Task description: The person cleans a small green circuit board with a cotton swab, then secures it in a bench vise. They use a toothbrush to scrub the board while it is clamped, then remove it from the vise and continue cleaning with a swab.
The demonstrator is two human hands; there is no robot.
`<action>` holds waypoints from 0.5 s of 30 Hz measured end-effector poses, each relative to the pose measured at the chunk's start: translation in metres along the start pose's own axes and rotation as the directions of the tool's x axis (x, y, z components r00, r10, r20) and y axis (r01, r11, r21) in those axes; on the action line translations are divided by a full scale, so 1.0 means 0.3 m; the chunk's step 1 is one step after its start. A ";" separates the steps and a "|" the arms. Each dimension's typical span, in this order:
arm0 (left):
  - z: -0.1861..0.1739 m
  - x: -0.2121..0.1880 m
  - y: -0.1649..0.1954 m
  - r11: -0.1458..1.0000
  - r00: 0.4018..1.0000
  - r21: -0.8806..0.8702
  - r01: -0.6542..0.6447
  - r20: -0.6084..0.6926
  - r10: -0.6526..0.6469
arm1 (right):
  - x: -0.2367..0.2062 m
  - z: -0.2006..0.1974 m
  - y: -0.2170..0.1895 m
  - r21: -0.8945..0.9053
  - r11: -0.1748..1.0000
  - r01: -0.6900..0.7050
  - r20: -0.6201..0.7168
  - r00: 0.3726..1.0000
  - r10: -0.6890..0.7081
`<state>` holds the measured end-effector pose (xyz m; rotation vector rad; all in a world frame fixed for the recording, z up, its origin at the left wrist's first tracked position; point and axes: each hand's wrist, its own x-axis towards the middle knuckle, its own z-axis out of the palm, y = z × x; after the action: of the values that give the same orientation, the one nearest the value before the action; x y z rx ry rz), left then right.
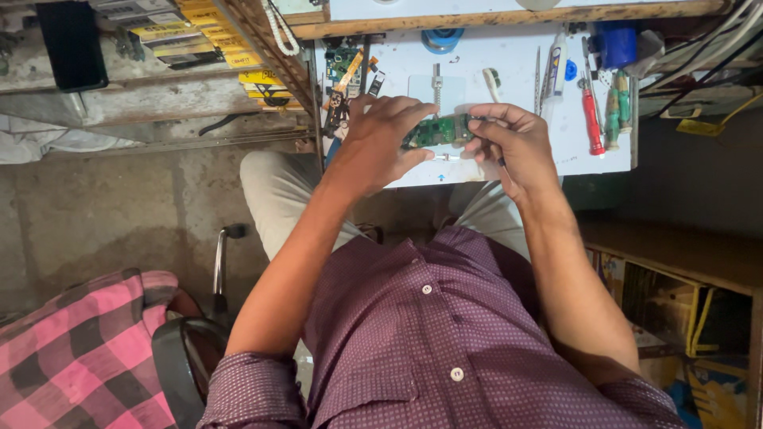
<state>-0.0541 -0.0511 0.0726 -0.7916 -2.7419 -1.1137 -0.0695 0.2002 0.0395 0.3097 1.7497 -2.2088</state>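
Note:
A small green circuit board [435, 131] is held just above a white work mat [517, 71]. My left hand [380, 141] grips its left end with fingers curled over it. My right hand [509, 143] pinches the board's right end between thumb and fingers, and a thin dark tool sticks out below that hand. A clear rectangular holder with a metal screw clamp [436, 83] lies on the mat just beyond the board.
Red-handled screwdriver [591, 119], green-handled tools [618, 107], a white tube [556, 67] and a blue tape roll [442, 38] lie on the mat. Another circuit board with an orange tool [343, 67] sits at the mat's left. A pink checked cloth [79, 349] drapes a chair at lower left.

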 end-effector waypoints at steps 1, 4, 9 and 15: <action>0.003 0.003 0.003 1.000 1.000 -0.001 0.004 0.007 -0.004 | -0.001 -0.002 0.000 -0.010 1.000 0.001 -0.004 1.000 -0.001; 0.008 0.001 0.005 1.000 0.999 -0.016 0.023 0.023 -0.023 | -0.006 -0.009 0.000 -0.018 1.000 -0.004 -0.006 1.000 0.004; -0.002 -0.010 0.012 0.998 1.000 -0.069 0.016 0.022 -0.015 | -0.009 -0.017 -0.001 0.028 0.999 -0.022 0.025 0.999 0.021; -0.018 -0.005 0.016 0.997 1.000 -0.074 -0.008 -0.011 0.007 | -0.014 -0.012 -0.016 0.094 0.995 -0.015 0.081 0.997 0.007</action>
<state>-0.0512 -0.0524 0.0792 -0.8019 -2.7008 -1.2211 -0.0673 0.2050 0.0446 0.2469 1.6012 -2.2678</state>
